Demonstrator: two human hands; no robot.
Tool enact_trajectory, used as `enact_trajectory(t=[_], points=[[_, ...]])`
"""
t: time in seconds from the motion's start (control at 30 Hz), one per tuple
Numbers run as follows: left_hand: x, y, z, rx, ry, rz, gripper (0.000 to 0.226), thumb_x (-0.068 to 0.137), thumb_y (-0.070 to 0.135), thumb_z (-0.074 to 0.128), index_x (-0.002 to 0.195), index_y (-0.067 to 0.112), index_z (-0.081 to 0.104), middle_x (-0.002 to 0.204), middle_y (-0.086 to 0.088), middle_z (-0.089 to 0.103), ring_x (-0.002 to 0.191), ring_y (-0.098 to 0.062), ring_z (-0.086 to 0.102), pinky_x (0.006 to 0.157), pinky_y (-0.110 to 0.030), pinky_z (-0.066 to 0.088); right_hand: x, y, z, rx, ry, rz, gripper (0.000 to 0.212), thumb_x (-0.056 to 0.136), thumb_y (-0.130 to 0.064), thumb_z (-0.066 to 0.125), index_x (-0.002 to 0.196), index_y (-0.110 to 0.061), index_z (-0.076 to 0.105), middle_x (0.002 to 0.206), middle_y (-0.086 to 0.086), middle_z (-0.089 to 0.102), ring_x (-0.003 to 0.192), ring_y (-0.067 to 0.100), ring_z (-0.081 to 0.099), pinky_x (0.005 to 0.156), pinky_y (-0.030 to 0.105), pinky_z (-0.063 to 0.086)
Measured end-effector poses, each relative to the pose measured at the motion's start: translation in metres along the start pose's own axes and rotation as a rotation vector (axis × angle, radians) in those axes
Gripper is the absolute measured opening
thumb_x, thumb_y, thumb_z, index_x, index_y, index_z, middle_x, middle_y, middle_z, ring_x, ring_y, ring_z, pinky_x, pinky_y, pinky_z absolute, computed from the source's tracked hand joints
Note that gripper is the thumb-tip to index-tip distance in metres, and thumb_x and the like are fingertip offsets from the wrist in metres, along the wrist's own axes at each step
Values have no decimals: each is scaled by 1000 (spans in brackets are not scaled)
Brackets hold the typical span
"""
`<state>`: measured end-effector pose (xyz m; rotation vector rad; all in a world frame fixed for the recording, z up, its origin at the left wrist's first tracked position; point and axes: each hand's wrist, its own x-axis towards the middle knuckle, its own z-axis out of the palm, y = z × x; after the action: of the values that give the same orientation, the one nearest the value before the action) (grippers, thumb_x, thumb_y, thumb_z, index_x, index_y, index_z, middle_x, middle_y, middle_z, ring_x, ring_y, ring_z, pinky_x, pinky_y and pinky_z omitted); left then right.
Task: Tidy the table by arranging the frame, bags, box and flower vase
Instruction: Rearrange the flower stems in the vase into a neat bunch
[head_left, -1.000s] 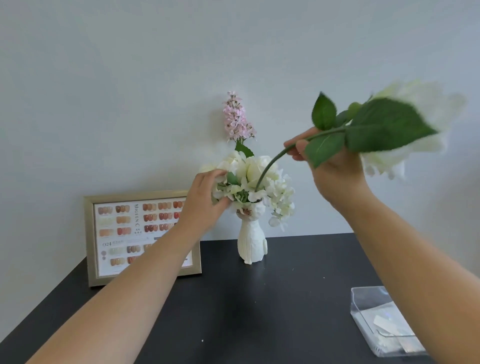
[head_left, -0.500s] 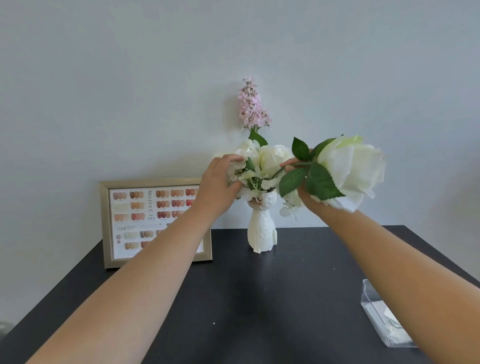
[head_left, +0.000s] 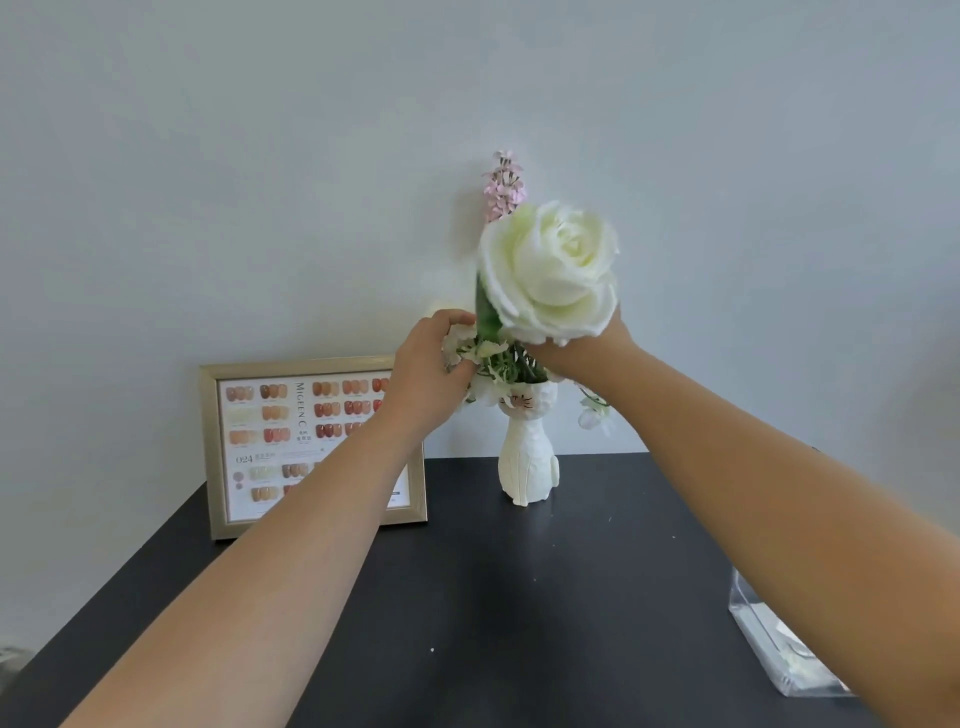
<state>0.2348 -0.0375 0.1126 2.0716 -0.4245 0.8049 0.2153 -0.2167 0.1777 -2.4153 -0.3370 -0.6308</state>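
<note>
A white cat-shaped vase (head_left: 527, 462) stands at the back of the black table (head_left: 519, 623), against the wall. It holds small white blossoms and a tall pink flower spike (head_left: 501, 187). My right hand (head_left: 582, 348) grips a large white rose (head_left: 550, 270) just under its head, upright over the vase mouth; its stem is hidden. My left hand (head_left: 426, 374) holds the white blossoms (head_left: 462, 343) at the vase's left side. A gold frame (head_left: 311, 441) with nail colour samples leans on the wall to the left.
A clear plastic box (head_left: 779, 649) sits at the table's right edge, partly behind my right forearm. The wall runs directly behind the vase and frame. The table's left edge slants toward the lower left corner.
My right hand swung the rose from lying sideways at the right to standing upright over the vase mouth. My left hand stayed on the blossoms.
</note>
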Motion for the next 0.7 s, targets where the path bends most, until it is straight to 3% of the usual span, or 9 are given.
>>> enact_trajectory(t=[0.03, 0.13, 0.27, 0.3, 0.37, 0.43, 0.53, 0.6, 0.7], points=[[1, -1, -1, 13, 0, 9, 40, 84, 13, 67, 114, 35, 54, 106, 13, 55, 98, -11, 54, 81, -27, 44, 3, -3, -2, -59, 64, -10, 34, 81, -24, 54, 58, -28, 29, 57, -10, 35, 65, 15, 46, 57, 24, 38], [4, -4, -2, 43, -2, 24, 40, 84, 13, 68, 119, 30, 57, 110, 10, 57, 99, -9, 52, 82, -25, 43, 8, 4, -12, 26, 272, 61, 27, 76, -21, 56, 60, -21, 35, 56, -9, 40, 61, 14, 46, 61, 26, 38], [6, -4, -1, 18, 2, 12, 39, 84, 16, 70, 118, 31, 58, 112, 8, 59, 97, -8, 54, 78, -20, 44, -1, 9, -3, -157, 213, 106, 33, 79, -20, 50, 58, -26, 26, 55, -12, 30, 66, 15, 43, 75, 36, 43], [5, -4, 0, 12, 5, 12, 39, 85, 16, 70, 118, 32, 57, 111, 8, 59, 95, -6, 54, 77, -17, 43, 1, 13, 0, -153, 157, 157, 36, 81, -23, 51, 61, -28, 21, 60, -12, 26, 67, 12, 39, 76, 31, 43], [5, -3, 0, 0, 5, 4, 39, 85, 18, 69, 117, 36, 56, 109, 12, 56, 91, 0, 54, 74, -14, 42, 6, 19, 5, -74, 66, 272, 53, 82, -39, 61, 68, -31, 11, 70, -15, 17, 74, 5, 34, 62, 0, 32], [4, -1, 0, -9, 2, 1, 39, 85, 18, 69, 116, 37, 55, 108, 14, 54, 91, 5, 53, 73, -13, 41, 12, 17, 6, -79, -23, 320, 58, 78, -52, 66, 74, -32, 11, 75, -17, 5, 82, 7, 31, 57, -8, 25], [5, 0, 0, -10, 3, 18, 39, 85, 16, 69, 117, 34, 57, 109, 12, 55, 93, 6, 52, 76, -12, 40, 20, 15, -4, -246, -114, 267, 58, 82, -59, 56, 74, -10, 27, 72, -11, 8, 61, 5, 24, 57, -9, 21], [5, -1, 0, -16, 1, 15, 39, 85, 15, 69, 117, 34, 57, 110, 11, 55, 94, 1, 51, 78, -12, 39, 23, 12, -14, -316, -158, 215, 45, 88, -59, 43, 76, -17, 32, 69, -7, 14, 67, 12, 31, 57, 0, 26], [3, -2, 0, -15, -1, 15, 40, 86, 13, 68, 118, 33, 57, 113, 9, 56, 97, -3, 51, 79, -11, 38, 22, 12, -24, -317, -201, 206, 35, 93, -53, 30, 71, -26, 35, 68, -8, 23, 94, 17, 29, 71, 29, 22]])
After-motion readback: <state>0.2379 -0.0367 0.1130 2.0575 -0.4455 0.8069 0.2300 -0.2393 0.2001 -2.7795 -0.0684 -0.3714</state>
